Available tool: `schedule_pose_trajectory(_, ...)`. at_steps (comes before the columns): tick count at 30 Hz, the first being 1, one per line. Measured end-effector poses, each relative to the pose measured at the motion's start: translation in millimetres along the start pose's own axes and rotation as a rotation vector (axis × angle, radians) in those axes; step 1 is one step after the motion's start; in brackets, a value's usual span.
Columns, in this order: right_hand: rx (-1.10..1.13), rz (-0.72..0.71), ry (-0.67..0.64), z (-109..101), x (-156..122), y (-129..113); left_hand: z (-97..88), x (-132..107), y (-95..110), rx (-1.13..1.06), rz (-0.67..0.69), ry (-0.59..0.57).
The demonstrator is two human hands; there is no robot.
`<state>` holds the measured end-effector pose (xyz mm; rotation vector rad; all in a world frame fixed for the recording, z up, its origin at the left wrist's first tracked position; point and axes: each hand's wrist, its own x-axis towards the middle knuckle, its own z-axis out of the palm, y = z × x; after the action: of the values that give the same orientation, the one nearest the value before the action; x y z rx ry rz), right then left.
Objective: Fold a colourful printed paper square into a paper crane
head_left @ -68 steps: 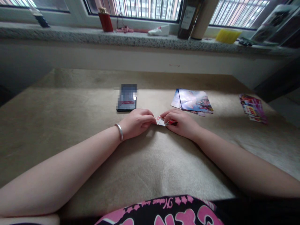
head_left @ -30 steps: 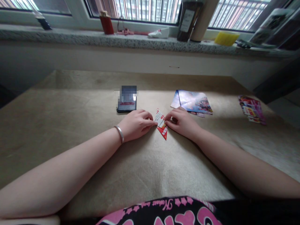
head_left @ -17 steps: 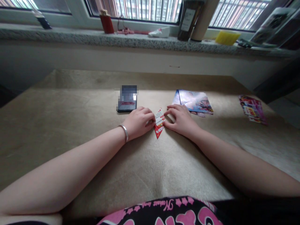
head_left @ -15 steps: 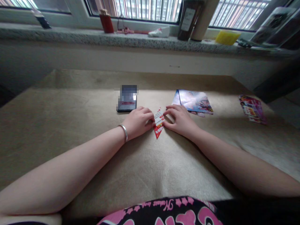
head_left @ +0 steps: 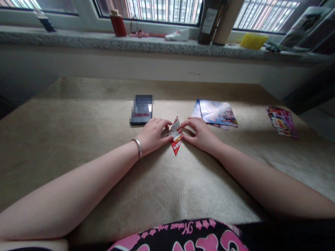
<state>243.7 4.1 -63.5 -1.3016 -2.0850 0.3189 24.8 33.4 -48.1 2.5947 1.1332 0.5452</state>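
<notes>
A small folded paper (head_left: 176, 136), red and white with print, lies on the beige table cover (head_left: 78, 139) as a narrow kite shape with its red tip pointing towards me. My left hand (head_left: 153, 134), a silver bangle on its wrist, pinches the paper's left edge with thumb and fingertips. My right hand (head_left: 201, 134) pinches the right edge and the upper flap, which is lifted slightly off the cover.
A dark phone (head_left: 141, 109) lies just beyond my left hand. A stack of colourful printed sheets (head_left: 217, 113) sits beyond my right hand, and more printed leaflets (head_left: 282, 121) lie far right. The stone windowsill (head_left: 146, 43) holds a red cup, bottles and a yellow sponge.
The paper was turned from lying sideways between my hands to pointing towards me. Its upper flap has now come up a little between my fingertips. Both hands stayed beside it.
</notes>
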Motion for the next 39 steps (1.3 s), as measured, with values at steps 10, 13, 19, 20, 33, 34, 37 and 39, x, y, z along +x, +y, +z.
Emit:
schedule_pose_trajectory(10, -0.031, -0.096, -0.017, -0.4, 1.5, 2.3, 3.4, 1.3, -4.9, 0.011, 0.128, 0.059)
schedule_pose_trajectory(13, -0.009, -0.169, -0.009, 1.2, 0.9, 4.9, 4.6, 2.0, -6.7, 0.014, 0.158, 0.05)
schedule_pose_trajectory(19, -0.004, -0.243, -0.015, 2.2, 0.5, 7.9, 6.4, 2.0, -9.6, 0.032, 0.252, 0.073)
schedule_pose_trajectory(20, -0.007, -0.254, -0.02, 1.8, 0.6, 7.5, 6.9, 2.1, -10.1, 0.037, 0.267, 0.081)
schedule_pose_trajectory(33, -0.121, -0.304, -0.131, -9.2, 0.9, -5.2, -0.1, -1.2, -9.6, 0.046, 0.385, 0.062)
schedule_pose_trajectory(34, -0.128, -0.305, -0.139, -9.7, 1.0, -6.0, -1.0, -1.6, -9.3, 0.052, 0.389, 0.055)
schedule_pose_trajectory(37, -0.152, -0.311, -0.146, -11.2, 1.0, -8.2, -3.3, -2.5, -8.9, 0.088, 0.406, 0.032)
schedule_pose_trajectory(39, -0.172, -0.325, -0.152, -12.2, 0.9, -9.4, -4.3, -2.6, -9.0, 0.13, 0.42, 0.019)
